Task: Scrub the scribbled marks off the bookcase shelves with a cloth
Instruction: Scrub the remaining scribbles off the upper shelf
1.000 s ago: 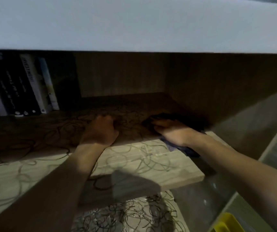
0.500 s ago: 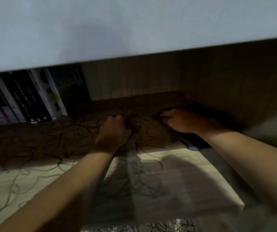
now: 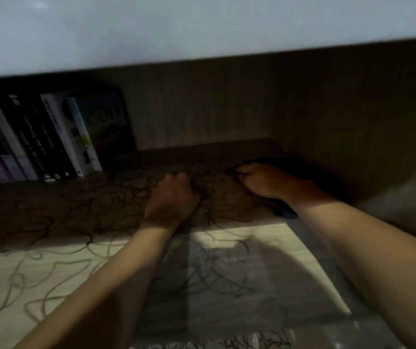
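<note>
Dark looping scribbles cover the pale wooden shelf, whose back half lies in shadow. My right hand rests deep in the right corner on a dark blue cloth, its fingers curled over the cloth. The cloth shows under and behind the hand, mostly lost in shadow. My left hand sits on the shelf a little to the left, fingers bent under, knuckles on the scribbled surface, holding nothing that I can see.
A row of upright books stands at the back left of the shelf. The white board of the shelf above hangs low overhead. The side panel closes the compartment on the right. A lower scribbled shelf shows below.
The view has tilted and moved closer into the compartment. My right hand with the cloth has shifted slightly back into the corner; my left hand stays put on the shelf.
</note>
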